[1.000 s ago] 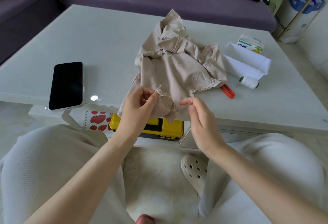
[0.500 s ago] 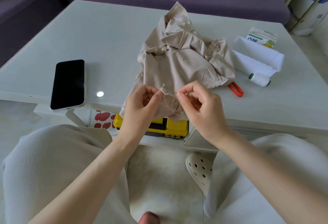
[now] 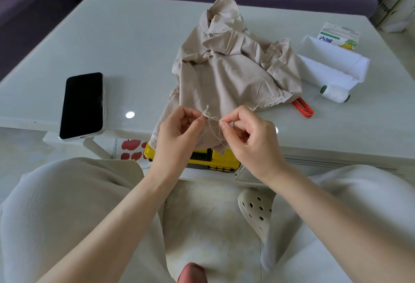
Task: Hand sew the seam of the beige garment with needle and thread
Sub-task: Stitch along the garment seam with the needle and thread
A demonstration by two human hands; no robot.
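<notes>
the beige garment [image 3: 224,76] lies crumpled on the surface [image 3: 123,42], its 6 o'clock edge hanging off. the grip of the left hand [image 3: 177,134] pinches that seam edge; at its 3 o'clock the grip of the right hand [image 3: 249,139] pinches the thread [image 3: 221,136].

The phone [image 3: 83,105] lies on the table [image 3: 112,42] at frame left, the garment [image 3: 231,76] at centre, the thread spool [image 3: 334,90] to its right.
</notes>
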